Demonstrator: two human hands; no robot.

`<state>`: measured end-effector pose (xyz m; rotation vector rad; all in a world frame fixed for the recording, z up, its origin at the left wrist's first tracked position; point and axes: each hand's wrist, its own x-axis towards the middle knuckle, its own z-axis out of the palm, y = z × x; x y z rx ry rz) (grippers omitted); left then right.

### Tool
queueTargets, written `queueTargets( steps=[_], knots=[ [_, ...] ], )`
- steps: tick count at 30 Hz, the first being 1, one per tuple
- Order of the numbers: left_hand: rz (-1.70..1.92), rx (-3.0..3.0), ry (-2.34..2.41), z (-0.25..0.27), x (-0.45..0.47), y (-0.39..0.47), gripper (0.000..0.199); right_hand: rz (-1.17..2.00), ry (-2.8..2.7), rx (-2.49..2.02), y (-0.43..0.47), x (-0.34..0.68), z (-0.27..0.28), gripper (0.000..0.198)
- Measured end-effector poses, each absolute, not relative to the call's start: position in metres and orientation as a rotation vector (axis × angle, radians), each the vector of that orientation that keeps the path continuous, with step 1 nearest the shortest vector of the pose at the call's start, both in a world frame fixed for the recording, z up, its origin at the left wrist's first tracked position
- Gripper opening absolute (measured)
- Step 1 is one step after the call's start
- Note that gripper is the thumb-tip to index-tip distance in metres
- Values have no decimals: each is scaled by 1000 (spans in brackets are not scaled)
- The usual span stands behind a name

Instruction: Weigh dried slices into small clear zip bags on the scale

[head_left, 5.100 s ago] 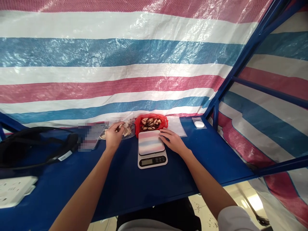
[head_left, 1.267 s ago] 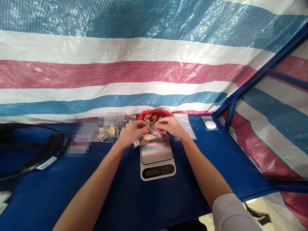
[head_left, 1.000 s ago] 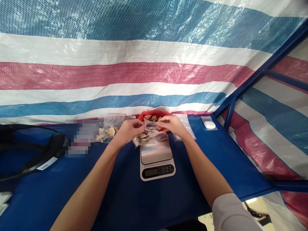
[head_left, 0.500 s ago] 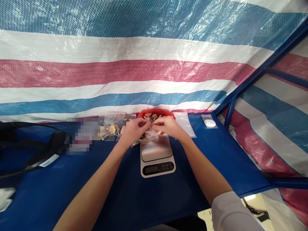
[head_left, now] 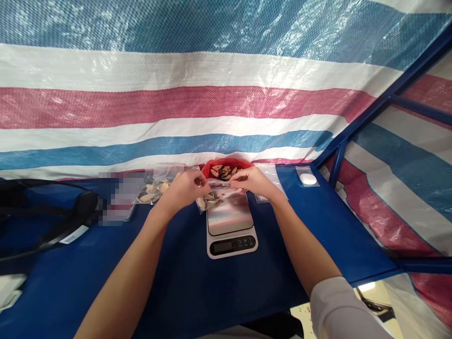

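Between my hands a clear plastic bag with pale dried slices in it hangs over the back of a kitchen scale. My left hand pinches the bag's top edge at one side. The other side of that edge is in the fingers of my right hand. Just behind the bag stands an open red bag holding dried slices with dark rims. The scale's display looks dark.
More clear bags of dried slices lie left of my left hand. Flat clear bags are right of the red bag. A white oval object lies farther right. A black strap-like item is at left. Striped sheeting hangs behind the table.
My hands have moved apart, stretching the bag's top edge between them. The bag now hangs lower left, and more of the red bag's contents shows.
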<state>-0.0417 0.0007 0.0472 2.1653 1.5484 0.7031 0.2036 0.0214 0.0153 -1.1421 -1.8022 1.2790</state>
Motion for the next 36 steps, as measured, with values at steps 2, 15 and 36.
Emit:
queueTargets(
  steps=[2,15,36],
  knots=[
    [693,2210,1487,47,-44,3,17,1260,-1826,-1153,21,204,17,17],
    [625,2294,1221,20,-50,10,77,1030,-1903,-1130,23,210,19,21],
    [639,2320,1222,8,-43,13,57,1154,-1709,-1077,19,183,17,15]
  ],
)
